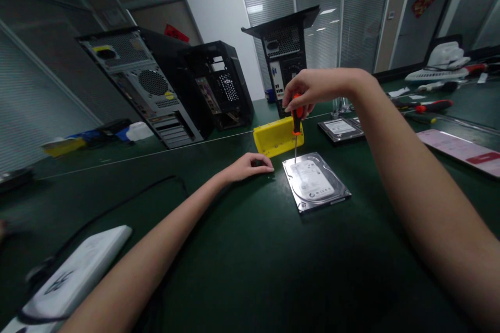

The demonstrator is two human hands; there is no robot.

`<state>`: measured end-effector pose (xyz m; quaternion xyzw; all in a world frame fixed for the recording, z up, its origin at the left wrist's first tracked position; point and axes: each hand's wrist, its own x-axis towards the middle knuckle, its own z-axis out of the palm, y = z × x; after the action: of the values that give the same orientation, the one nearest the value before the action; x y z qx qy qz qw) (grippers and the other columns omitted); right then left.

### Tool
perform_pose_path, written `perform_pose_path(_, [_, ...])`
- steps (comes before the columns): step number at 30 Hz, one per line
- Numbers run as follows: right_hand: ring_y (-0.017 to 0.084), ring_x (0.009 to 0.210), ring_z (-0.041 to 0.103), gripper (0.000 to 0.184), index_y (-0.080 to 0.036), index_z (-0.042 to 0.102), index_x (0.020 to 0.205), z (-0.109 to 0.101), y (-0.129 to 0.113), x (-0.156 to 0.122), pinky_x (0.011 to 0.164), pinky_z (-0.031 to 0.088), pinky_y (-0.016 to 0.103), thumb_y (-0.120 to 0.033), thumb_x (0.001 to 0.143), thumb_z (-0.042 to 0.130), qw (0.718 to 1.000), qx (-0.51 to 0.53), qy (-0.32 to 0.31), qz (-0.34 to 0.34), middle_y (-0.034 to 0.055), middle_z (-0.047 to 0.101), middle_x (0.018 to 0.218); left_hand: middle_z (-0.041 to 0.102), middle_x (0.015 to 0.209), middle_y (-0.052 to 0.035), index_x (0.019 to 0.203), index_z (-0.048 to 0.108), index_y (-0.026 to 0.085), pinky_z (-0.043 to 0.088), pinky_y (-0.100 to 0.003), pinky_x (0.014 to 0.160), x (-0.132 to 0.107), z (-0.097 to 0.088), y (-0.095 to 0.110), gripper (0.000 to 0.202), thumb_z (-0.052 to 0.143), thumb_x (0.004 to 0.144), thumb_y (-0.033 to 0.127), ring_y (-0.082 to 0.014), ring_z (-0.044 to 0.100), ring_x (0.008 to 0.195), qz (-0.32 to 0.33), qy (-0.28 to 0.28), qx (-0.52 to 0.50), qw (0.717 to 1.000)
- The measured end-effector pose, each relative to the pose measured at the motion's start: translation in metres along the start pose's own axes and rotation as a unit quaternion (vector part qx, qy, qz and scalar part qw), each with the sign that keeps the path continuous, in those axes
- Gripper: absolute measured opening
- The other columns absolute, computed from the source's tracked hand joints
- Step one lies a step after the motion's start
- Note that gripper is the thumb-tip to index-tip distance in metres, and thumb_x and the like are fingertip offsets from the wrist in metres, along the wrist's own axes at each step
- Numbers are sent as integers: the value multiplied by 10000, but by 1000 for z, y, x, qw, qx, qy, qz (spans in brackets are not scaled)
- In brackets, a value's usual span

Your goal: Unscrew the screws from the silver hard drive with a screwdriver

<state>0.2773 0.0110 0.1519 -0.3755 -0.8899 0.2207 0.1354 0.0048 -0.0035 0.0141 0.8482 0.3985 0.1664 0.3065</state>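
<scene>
A silver hard drive lies flat on the dark green table. My right hand grips the orange handle of a small screwdriver, held upright with its tip at the drive's far left corner. My left hand rests on the table just left of the drive, fingers curled together; what they hold, if anything, is hidden. A yellow box stands right behind the drive.
A second hard drive lies further back. Three open computer cases stand along the table's far side. A white device with a black cable lies near left. Tools and papers lie at right.
</scene>
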Motion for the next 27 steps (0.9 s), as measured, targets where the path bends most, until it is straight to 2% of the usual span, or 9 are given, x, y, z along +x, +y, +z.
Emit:
perform_pose_path(3, [187,920,648,383,-189,638,1098,0,0,-1,729,576,274,-370,761,628,1000,-1,2,5,48,661,1034,657,933,-48,893,699,205,431,-274,798,-4,-9,1,200,646,752,337,-160,587,889,9,-66,5,998])
perform_pose_path(5, [189,918,649,377,-191,640,1094,0,0,-1,731,576,280,-366,760,629,1000,0,0,8,46,662,1029,657,928,-46,882,705,212,430,-264,782,-5,-13,1,196,665,736,337,-158,585,880,7,-83,14,996])
perform_pose_path(14, [186,933,643,362,-211,654,1080,1,0,-2,740,570,275,-375,758,630,1000,2,5,10,32,665,1018,645,851,-31,822,703,207,430,-256,745,-5,-14,5,173,662,733,349,-144,573,811,-7,-73,12,997])
perform_pose_path(19, [196,929,648,404,-185,643,1106,1,-1,-3,740,573,286,-381,752,634,1000,9,-3,13,54,656,1042,642,895,-30,880,693,212,419,-249,729,-5,-15,13,196,667,731,336,-145,565,826,-5,-76,35,996])
perform_pose_path(27, [174,907,656,360,-200,648,1084,1,2,0,728,573,265,-376,771,613,1000,1,-13,11,45,669,1010,645,831,-23,823,693,203,402,-240,696,-4,-11,28,149,644,745,320,-140,556,764,6,-69,77,995])
